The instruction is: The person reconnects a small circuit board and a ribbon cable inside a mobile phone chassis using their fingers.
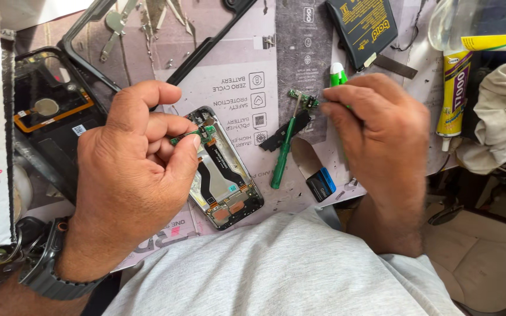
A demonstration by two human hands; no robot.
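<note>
My left hand pinches a small green circuit board between thumb and fingers, just above an opened phone frame lying on the bench. My right hand is closed around a thin tool with a white and green handle; the rest of the tool is hidden by my fingers. Its fingertips sit beside another small green circuit board. A green screwdriver lies between my hands, next to a black plastic part.
A phone battery lies at the top, a yellow glue tube and a crumpled cloth at the right. A black phone back cover and a clear case sit left. A blue-black small item rests near my shirt.
</note>
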